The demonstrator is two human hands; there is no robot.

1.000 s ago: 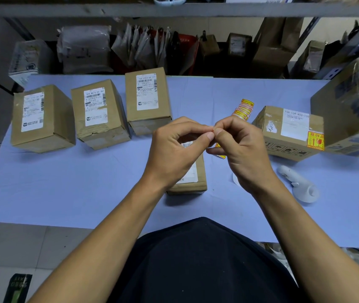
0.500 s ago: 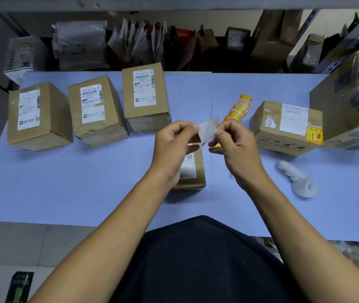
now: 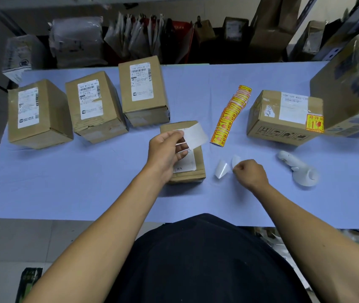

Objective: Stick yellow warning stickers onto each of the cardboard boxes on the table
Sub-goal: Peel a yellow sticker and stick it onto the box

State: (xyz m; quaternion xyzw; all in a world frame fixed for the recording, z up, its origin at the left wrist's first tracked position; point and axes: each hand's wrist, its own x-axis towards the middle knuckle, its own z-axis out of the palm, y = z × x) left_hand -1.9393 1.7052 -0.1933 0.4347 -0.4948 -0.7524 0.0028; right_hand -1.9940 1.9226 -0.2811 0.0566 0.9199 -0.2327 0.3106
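Two hands work: left hand (image 3: 167, 149) pinches a sticker (image 3: 195, 135) above the box (image 3: 198, 158). Right hand (image 3: 249, 173) pinches a backing (image 3: 236, 161); drop it, then press the sticker flat.

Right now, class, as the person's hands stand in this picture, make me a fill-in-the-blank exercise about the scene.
1. The left hand holds a sticker above the small box, and the side we see is ____ in colour.
2. The box with a warning sticker already on it lies to the ____ of the sticker strip.
3. The number of upright boxes in the row at the left is ____.

Missing words: white; right; three
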